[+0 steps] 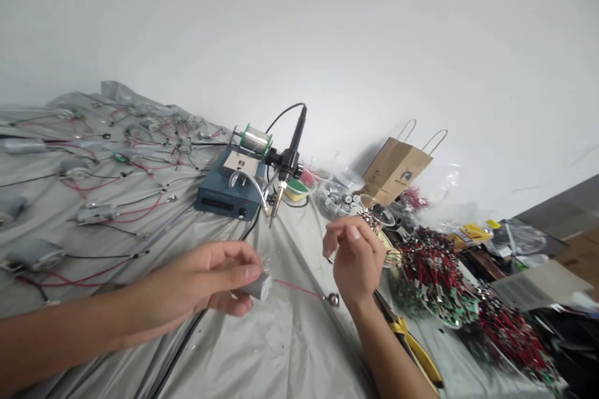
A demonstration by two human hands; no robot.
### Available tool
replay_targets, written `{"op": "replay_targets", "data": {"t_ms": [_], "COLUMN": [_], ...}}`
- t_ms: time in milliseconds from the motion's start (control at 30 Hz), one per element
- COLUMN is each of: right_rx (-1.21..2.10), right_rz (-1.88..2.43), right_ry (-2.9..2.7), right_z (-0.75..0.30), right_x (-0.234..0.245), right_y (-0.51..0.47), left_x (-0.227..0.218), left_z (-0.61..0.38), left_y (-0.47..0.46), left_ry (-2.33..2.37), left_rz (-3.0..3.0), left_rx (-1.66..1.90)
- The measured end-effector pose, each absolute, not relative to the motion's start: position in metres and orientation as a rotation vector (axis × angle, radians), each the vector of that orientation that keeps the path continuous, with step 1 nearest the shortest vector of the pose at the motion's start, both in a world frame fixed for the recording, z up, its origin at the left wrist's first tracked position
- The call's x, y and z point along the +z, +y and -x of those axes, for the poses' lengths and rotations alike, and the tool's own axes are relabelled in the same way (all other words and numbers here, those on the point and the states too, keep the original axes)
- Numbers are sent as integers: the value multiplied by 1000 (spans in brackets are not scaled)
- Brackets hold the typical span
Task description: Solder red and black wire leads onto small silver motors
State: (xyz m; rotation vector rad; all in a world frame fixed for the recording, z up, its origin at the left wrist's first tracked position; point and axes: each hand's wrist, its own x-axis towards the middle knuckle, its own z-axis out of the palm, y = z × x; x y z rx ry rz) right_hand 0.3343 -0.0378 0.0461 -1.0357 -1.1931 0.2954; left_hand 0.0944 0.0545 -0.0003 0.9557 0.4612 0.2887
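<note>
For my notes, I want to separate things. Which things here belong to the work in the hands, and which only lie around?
In the work: left hand holding a grey cylinder with red wire and metal terminal; right hand pinching something too small to tell.
Lying about, untouched: soldering station, solder spool, yellow-handled pliers, brown paper bag, wired-clip bundles.

A white wall [299, 31] is filling the top of the view, sloping down toward the right, and soft, even light is spreading across it. A grey plastic sheet [266, 349] is draping over the work surface below, creasing into long folds, its far edge running up near the wall. A paper bag [395, 168] is standing against the wall and casting a faint shadow. At the far right, a dark grey band [556, 206] and a brown panel [578, 249] are showing, though it is hard to tell what either one is.
</note>
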Motion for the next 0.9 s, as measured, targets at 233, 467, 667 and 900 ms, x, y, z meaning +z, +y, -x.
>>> {"op": "replay_targets", "data": {"t_ms": [233,467,667,900], "right_rx": [207,405,239,267], "right_rz": [1186,1699,2238,2693], "right_ry": [-1012,-1174,-1254,-1444], "right_z": [-351,-385,-458,-495], "right_x": [48,68,109,104], "right_y": [-14,20,72,96], "left_x": [-2,-6,2,-1], "left_z": [-97,-99,-96,-95], "left_y": [49,49,48,50], "left_ry": [472,545,521,459], "left_rz": [-829,-778,-809,-913], "left_rx": [244,289,262,253]}}
